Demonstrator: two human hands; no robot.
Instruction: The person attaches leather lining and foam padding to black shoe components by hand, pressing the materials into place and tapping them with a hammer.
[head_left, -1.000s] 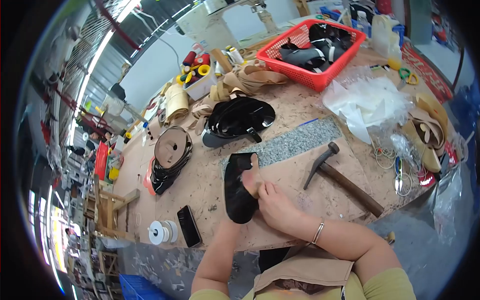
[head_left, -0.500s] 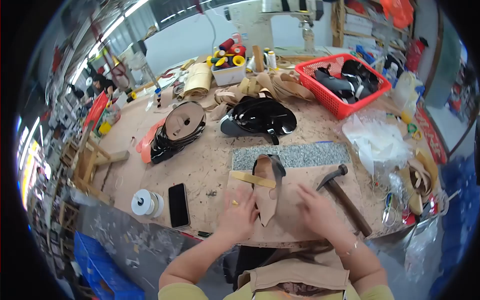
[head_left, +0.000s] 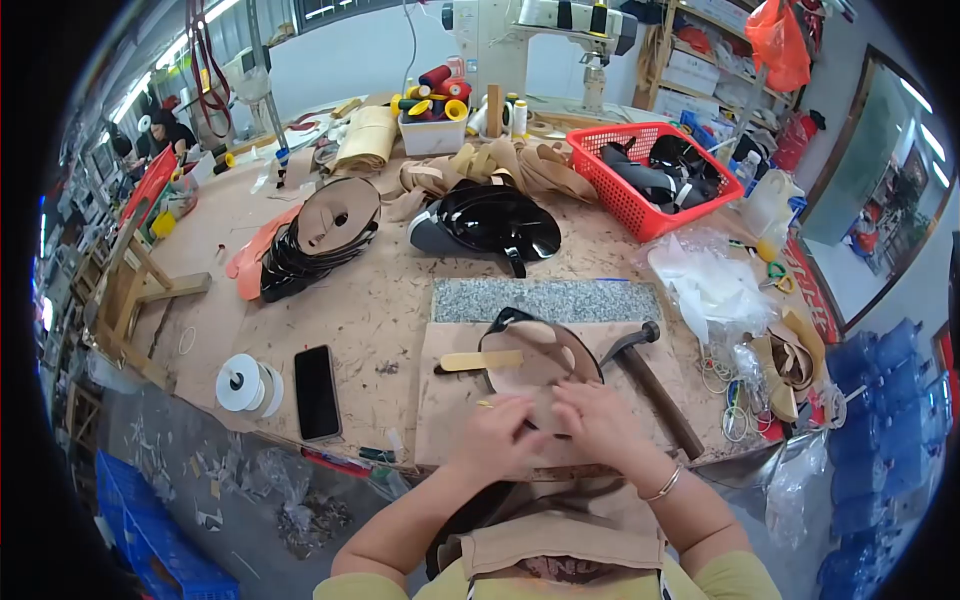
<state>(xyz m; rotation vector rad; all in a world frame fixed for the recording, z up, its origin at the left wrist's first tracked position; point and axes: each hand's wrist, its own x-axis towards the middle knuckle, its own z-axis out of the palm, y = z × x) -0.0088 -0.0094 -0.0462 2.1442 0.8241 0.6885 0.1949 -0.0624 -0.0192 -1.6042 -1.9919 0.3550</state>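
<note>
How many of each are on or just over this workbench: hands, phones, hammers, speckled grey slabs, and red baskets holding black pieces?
Hands: 2 (left hand, right hand)
Phones: 1 (black phone)
Hammers: 1 (hammer)
Speckled slabs: 1 (grey slab)
Red baskets: 1 (red basket)
Total: 6

I wear a yellow-green top, its short sleeves (head_left: 738,577) ending above my elbows. Over it goes my tan apron (head_left: 560,545), with a broad flap edged by a line of stitching. Beneath that flap shows a dark reddish patch (head_left: 565,570) with pale marks, too blurred to read. Narrow black-and-white strips run down at the apron's sides. A thin, shiny bracelet (head_left: 664,484) circles my right wrist, and one of my left fingers (head_left: 505,408) carries what looks like a small yellow ring (head_left: 486,404).
</note>
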